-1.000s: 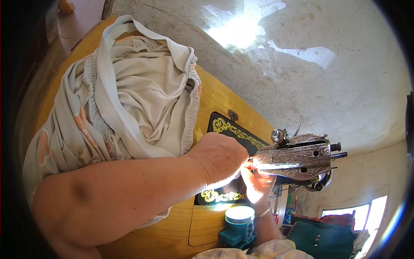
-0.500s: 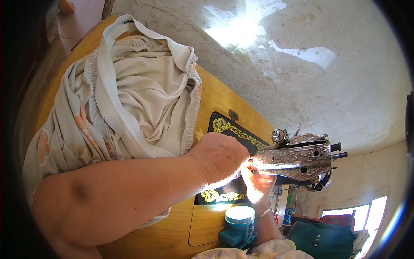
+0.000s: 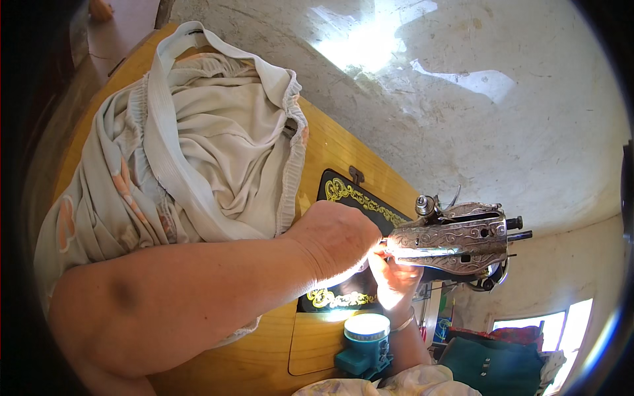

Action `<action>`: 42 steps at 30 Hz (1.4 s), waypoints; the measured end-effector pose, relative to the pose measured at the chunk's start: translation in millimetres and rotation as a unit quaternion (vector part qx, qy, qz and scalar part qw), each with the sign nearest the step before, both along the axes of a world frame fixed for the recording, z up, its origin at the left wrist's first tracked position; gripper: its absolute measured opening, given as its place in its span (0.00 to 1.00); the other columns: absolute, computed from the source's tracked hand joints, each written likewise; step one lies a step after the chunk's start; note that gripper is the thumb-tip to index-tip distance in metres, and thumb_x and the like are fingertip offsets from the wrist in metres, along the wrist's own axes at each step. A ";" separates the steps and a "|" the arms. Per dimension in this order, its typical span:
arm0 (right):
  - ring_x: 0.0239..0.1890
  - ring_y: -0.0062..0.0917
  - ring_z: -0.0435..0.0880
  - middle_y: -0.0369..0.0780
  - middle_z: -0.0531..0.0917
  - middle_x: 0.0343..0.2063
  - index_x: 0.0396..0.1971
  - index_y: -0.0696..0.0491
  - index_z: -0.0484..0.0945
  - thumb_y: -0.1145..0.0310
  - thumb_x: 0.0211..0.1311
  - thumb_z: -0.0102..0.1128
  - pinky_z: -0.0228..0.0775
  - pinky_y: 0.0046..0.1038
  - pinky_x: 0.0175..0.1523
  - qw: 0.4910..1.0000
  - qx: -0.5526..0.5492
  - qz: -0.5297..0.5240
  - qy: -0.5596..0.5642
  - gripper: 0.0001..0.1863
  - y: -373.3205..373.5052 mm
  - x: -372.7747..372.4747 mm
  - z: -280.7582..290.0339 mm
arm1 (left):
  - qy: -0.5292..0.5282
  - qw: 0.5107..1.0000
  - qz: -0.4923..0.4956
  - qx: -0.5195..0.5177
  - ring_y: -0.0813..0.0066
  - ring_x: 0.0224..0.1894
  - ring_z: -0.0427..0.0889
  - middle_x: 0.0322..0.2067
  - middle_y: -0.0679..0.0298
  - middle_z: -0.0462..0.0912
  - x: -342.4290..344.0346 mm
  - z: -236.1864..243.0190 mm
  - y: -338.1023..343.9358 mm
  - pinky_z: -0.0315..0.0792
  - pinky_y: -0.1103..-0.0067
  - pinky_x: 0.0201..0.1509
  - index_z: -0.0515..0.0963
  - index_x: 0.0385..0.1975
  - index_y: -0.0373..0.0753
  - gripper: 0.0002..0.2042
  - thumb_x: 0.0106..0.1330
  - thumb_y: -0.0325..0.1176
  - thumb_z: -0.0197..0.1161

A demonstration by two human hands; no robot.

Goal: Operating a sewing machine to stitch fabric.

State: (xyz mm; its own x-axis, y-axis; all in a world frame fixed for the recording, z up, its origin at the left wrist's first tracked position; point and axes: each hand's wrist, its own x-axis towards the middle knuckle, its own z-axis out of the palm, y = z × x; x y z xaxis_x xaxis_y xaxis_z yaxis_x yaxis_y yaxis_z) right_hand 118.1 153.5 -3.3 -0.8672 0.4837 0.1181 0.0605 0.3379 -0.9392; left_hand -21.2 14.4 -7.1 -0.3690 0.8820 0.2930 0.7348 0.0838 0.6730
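Note:
Both my hands meet at the needle end of a sewing machine (image 3: 456, 239) with an engraved metal faceplate. My left hand (image 3: 337, 228) reaches in from the left, closed, its back toward me and its fingertips hidden. Close against it, my right hand (image 3: 396, 280), with a bangle at the wrist, has its thumb and fingers drawn together in bright light. Whatever the fingers hold is too small or covered to make out. Under the hands lies the black machine bed (image 3: 360, 188) with gold scrollwork. A pale garment (image 3: 218, 145) with a gathered elastic waistband is heaped beside my left forearm.
A teal lamp (image 3: 366, 343), lit, stands on the wooden table (image 3: 330, 142) near my right forearm. Fabric in a pale print (image 3: 403, 383) shows at the lower edge. Dark green cloth (image 3: 492, 366) lies at the lower right, before a bright window (image 3: 578, 330). A grey wall (image 3: 515, 132) rises behind.

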 end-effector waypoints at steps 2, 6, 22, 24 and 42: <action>0.35 0.18 0.72 0.36 0.72 0.34 0.37 0.55 0.70 0.88 0.43 0.57 0.69 0.20 0.41 1.000 0.003 -0.015 -0.001 0.18 -1.0 0.5 -0.6 | -0.001 1.000 0.000 0.000 0.65 0.29 0.79 0.22 0.63 0.78 0.7 0.3 -0.1 0.72 0.72 0.30 0.78 0.27 0.46 0.07 0.50 0.37 0.58; 0.35 0.18 0.73 0.36 0.75 0.33 0.35 0.56 0.72 0.86 0.44 0.59 0.69 0.21 0.41 1.000 0.011 -0.017 0.008 0.16 -5.3 -2.0 1.1 | 0.012 1.000 0.002 -0.010 0.65 0.29 0.79 0.23 0.63 0.78 0.6 0.3 -0.1 0.72 0.72 0.30 0.78 0.27 0.46 0.06 0.50 0.36 0.57; 0.32 0.16 0.72 0.34 0.73 0.30 0.31 0.56 0.71 0.89 0.42 0.58 0.66 0.18 0.39 0.999 0.028 -0.027 -0.005 0.16 -10.1 -5.6 6.5 | 0.017 0.999 -0.004 -0.036 0.66 0.30 0.79 0.23 0.63 0.78 -0.5 5.0 -1.2 0.72 0.73 0.30 0.78 0.29 0.46 0.07 0.51 0.33 0.55; 0.32 0.16 0.72 0.34 0.73 0.30 0.31 0.56 0.71 0.89 0.42 0.58 0.66 0.18 0.39 0.999 0.033 -0.028 -0.002 0.16 -9.8 -4.2 5.2 | 0.020 0.999 -0.003 -0.034 0.66 0.30 0.79 0.23 0.63 0.78 1.6 4.6 -2.6 0.72 0.73 0.30 0.78 0.29 0.46 0.07 0.51 0.33 0.56; 0.34 0.15 0.70 0.35 0.72 0.32 0.33 0.56 0.70 0.90 0.42 0.56 0.67 0.17 0.40 0.999 0.036 -0.036 -0.016 0.17 -5.8 -3.3 1.7 | 0.017 0.999 -0.017 -0.035 0.65 0.29 0.79 0.23 0.62 0.78 -2.4 4.3 -1.6 0.72 0.72 0.29 0.77 0.27 0.46 0.06 0.52 0.35 0.55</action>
